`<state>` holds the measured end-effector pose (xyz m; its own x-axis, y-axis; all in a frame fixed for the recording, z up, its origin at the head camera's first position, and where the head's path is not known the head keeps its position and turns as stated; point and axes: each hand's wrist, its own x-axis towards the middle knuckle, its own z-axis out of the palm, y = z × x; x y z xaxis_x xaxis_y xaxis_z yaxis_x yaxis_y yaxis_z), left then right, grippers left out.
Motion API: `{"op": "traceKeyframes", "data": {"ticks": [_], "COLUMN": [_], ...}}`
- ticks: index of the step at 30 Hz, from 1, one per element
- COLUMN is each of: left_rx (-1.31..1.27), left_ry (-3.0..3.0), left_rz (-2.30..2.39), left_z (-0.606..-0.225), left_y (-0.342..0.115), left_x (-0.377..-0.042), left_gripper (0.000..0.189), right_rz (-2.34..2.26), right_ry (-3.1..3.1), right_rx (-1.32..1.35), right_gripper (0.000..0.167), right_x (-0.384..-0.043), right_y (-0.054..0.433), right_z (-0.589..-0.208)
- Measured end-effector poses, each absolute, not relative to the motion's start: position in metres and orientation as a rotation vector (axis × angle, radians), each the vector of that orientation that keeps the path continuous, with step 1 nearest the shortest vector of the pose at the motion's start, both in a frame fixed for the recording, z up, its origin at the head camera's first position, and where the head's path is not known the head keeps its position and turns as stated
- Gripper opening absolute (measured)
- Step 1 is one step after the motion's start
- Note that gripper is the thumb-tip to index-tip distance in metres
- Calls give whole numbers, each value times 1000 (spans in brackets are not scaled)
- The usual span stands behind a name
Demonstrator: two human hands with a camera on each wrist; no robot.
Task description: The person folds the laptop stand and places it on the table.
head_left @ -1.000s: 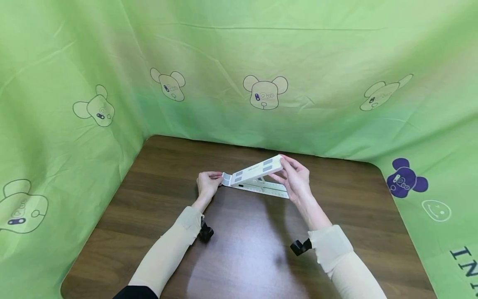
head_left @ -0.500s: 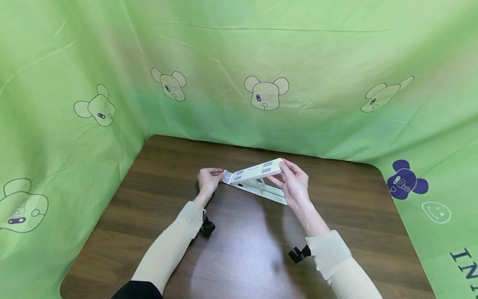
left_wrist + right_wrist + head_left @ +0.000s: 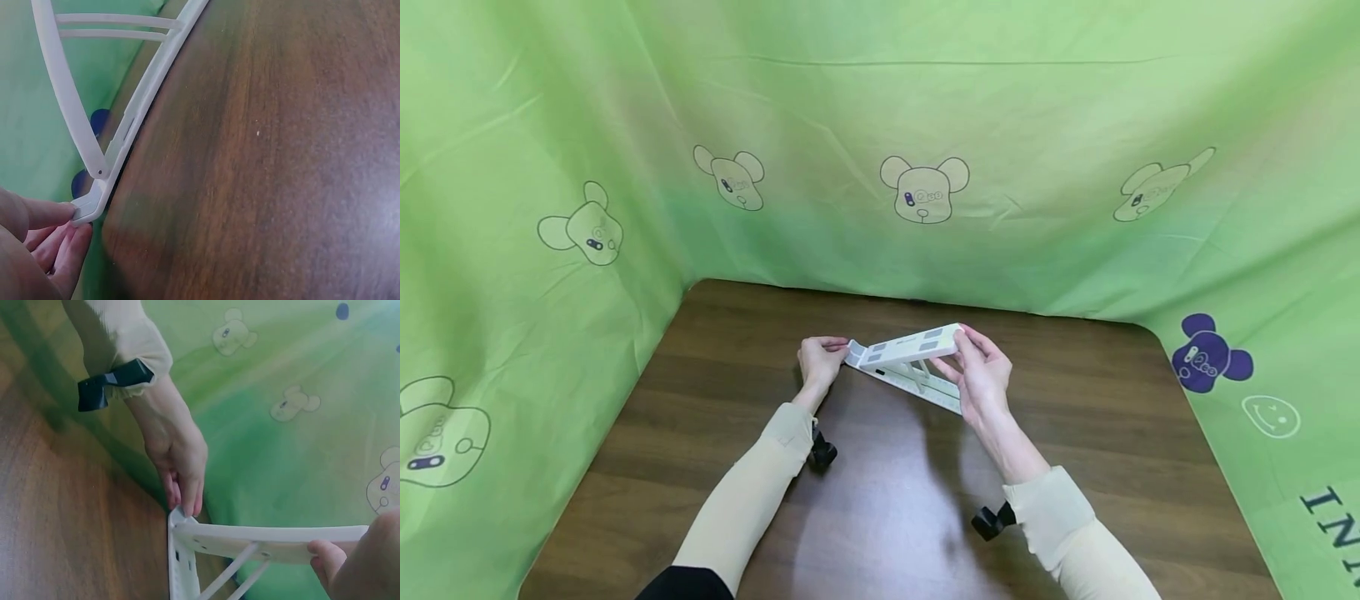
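Note:
A white folding laptop stand point(image 3: 901, 350) with grey pads is held between both hands over the table. Its top panel point(image 3: 65, 87) is raised at an angle from the base point(image 3: 147, 94), with struts point(image 3: 115, 25) between the two. The left hand point(image 3: 820, 364) pinches the short upturned lip point(image 3: 87, 207) at the hinged end, thumb on one side and fingers on the other. At the raised end, the right hand point(image 3: 987, 382) grips the top panel with its thumb and fingers. Part of the right hand point(image 3: 375, 565) hides that end in the right wrist view.
The brown wooden table point(image 3: 715, 392) has rounded corners. Green curtains point(image 3: 1000, 108) with printed bear faces hang behind it and along both sides. Black wrist cameras point(image 3: 992, 522) are strapped below both hands.
The right hand has lowered slightly and come nearer the person with the raised end. The base's far end has swung toward the person. Both hands keep their hold.

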<state>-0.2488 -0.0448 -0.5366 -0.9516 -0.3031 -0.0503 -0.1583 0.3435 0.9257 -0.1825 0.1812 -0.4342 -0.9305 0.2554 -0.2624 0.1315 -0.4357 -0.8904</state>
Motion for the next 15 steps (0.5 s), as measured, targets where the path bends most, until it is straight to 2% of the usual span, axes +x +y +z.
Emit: {"op": "traceKeyframes", "data": {"ticks": [9, 15], "left_rx": [420, 271], "left_ry": [-2479, -2500], "left_rz": [-1661, -1733], "left_z": [-537, -534], "left_y": [-45, -51], "left_x": [-249, -240], "left_gripper": [16, 35], "right_rz": [2549, 2511], "right_ry": [-1736, -1855], "right_rx": [-488, -359], "right_gripper": [39, 47], "right_x": [-182, -180], "right_y": [187, 205], "right_z": [-434, -439]}}
